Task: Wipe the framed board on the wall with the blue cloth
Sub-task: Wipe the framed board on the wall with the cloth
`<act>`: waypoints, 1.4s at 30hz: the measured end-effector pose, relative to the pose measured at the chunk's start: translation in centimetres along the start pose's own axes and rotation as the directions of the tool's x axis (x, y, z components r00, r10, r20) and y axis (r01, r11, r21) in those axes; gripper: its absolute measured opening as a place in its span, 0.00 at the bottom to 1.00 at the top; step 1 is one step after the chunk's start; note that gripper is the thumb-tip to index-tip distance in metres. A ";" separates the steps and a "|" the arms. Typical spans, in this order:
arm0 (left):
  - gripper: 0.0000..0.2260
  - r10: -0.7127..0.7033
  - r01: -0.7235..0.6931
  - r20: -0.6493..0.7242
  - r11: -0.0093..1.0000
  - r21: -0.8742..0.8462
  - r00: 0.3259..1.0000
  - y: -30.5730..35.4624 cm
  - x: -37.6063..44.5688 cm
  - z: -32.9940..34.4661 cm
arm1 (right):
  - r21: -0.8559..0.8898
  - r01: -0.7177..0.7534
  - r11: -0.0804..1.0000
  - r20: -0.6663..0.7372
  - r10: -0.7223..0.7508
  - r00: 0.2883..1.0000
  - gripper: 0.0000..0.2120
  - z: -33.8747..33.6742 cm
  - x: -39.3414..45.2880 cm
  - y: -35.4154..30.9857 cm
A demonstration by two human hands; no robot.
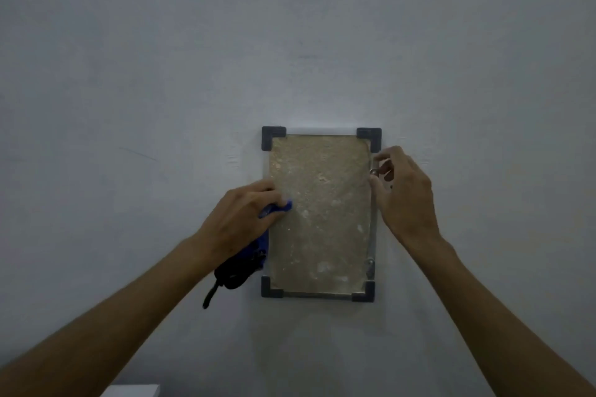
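Two bare forearms reach to one framed board (319,216) on the grey wall (161,74), four dark corner caps, no legible writing: left hand (240,219) clutches the blue cloth (277,207) at its left edge, right hand (404,193) pinches its right edge, bare wall all around.

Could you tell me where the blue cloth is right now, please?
In the head view the blue cloth is in the grip of the left hand, pressed against the left edge of the framed board, about halfway up it.
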State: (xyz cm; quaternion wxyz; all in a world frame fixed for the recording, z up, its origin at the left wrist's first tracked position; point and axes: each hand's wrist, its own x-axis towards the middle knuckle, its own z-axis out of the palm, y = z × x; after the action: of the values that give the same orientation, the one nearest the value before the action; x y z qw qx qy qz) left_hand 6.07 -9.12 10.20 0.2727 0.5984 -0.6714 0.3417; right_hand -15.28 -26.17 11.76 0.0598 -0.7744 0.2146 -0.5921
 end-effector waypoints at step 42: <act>0.08 -0.074 0.080 -0.266 0.997 0.013 0.961 0.6 5.6 -1.7 | -0.335 0.159 0.929 0.351 -0.034 0.936 0.43 -3.6 5.4 1.0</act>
State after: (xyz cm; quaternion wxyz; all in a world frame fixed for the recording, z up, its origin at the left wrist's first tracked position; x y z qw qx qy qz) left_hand 4.65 -11.20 15.47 0.3662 0.5762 -0.6009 0.4157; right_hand -17.83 -28.70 17.28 -0.0760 -0.8722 0.2664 -0.4031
